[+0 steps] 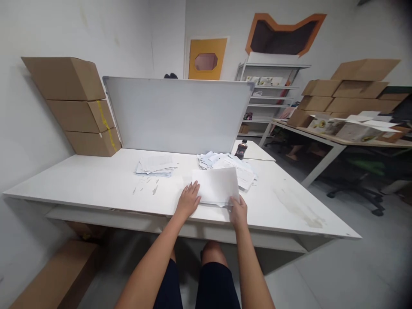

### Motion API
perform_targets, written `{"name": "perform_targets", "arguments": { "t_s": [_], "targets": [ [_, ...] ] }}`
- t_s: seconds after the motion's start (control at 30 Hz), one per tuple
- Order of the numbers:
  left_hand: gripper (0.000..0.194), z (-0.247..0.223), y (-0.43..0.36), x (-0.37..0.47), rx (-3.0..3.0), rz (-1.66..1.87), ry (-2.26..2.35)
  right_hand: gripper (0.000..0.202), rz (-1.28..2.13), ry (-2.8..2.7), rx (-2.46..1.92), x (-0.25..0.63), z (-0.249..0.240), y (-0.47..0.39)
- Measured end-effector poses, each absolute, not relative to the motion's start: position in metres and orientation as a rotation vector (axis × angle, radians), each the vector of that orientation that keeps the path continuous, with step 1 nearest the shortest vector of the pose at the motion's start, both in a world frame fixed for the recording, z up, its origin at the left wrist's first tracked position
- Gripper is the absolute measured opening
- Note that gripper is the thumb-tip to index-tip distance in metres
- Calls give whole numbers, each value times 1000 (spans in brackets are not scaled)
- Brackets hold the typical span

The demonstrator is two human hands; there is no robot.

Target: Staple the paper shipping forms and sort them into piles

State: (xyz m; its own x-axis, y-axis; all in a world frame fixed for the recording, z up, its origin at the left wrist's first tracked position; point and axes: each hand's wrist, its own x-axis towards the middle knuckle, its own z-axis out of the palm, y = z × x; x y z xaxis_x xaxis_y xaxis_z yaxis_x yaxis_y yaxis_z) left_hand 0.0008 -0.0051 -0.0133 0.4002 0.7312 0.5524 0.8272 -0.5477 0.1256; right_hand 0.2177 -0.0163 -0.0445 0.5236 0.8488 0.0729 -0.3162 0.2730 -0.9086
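Observation:
A small stack of white paper sheets lies at the front of the white desk, directly before me. My right hand grips its lower right corner, thumb on top and the other fingers out of sight beneath. Along the left edge, my left hand rests with its fingers stretched out flat, the fingertips touching the paper. Behind the stack spreads a loose, untidy heap of printed papers, partly covered by the sheets. A neater pile of papers sits farther left, apart from both hands.
A whiteboard stands upright along the desk's back edge. Three cardboard boxes are stacked at the back left. A dark bottle stands behind the paper heap. To the right, another table carries several boxes.

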Motion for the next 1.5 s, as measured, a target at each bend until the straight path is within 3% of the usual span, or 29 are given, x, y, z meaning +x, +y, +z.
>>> {"name": "perform_targets", "arguments": {
  "t_s": [0.23, 0.37, 0.5, 0.8, 1.0, 1.2, 1.5],
  "targets": [
    [84, -12, -5, -5, -2272, -1302, -1324, 30, 862, -859, -1148, 218, -48, -13],
    [80, -13, -4, -9, -2169, -1578, -1415, 28, 927, -929, -1154, 219, -46, -15],
    [72, -14, -4, -10, -2129, -1692, -1614, 40, 923, -1023, -1058, 219, -40, -17],
    [42, -12, 0, -14, -2114, -1481, -1690, 34, 962, -1011, -1020, 226, -34, -23],
    [28, -5, 1, -4, -2493, -1034, -1412, 39, 879, -917, -1317, 287, -38, -54],
    [30, -2, 4, 4, -2555, -642, -1490, 47, 823, -927, -1496, 310, -33, -68],
    [28, 3, -1, 3, -2500, -547, -1586, 47, 776, -1055, -1651, 307, -27, -66]
  ]
}}
